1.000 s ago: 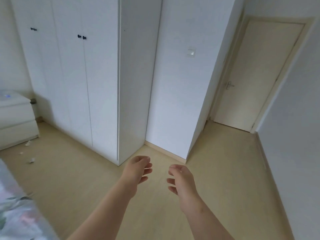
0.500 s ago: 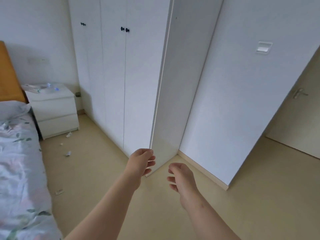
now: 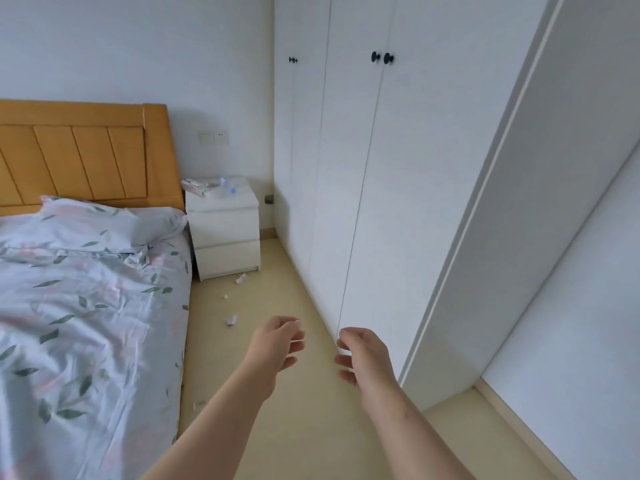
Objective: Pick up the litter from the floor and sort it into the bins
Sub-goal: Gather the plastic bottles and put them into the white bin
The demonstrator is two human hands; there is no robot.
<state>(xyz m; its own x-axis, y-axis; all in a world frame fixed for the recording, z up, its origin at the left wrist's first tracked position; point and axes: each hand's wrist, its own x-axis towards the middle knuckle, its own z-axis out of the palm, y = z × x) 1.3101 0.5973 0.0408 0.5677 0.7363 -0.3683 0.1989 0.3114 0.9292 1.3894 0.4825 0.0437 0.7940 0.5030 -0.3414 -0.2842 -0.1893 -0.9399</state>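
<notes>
Several small bits of litter lie on the beige floor between the bed and the wardrobe. A crumpled white scrap [image 3: 241, 278] sits by the nightstand's foot, a tiny white piece [image 3: 225, 296] lies below it, and a pale wrapper [image 3: 232, 320] rests closer to me. Another scrap [image 3: 198, 406] lies against the bed's edge. My left hand [image 3: 277, 344] and my right hand [image 3: 363, 355] are held out in front of me, side by side above the floor, fingers loosely curled and apart, holding nothing. No bin is in view.
A bed [image 3: 86, 306] with a leaf-print sheet and wooden headboard fills the left. A white nightstand [image 3: 225, 233] with clutter on top stands in the corner. A tall white wardrobe [image 3: 363, 185] runs along the right, leaving a narrow floor strip.
My view has swung left, from the door and wall corner to the bed, nightstand and littered floor. Both hands stay held out in front, empty.
</notes>
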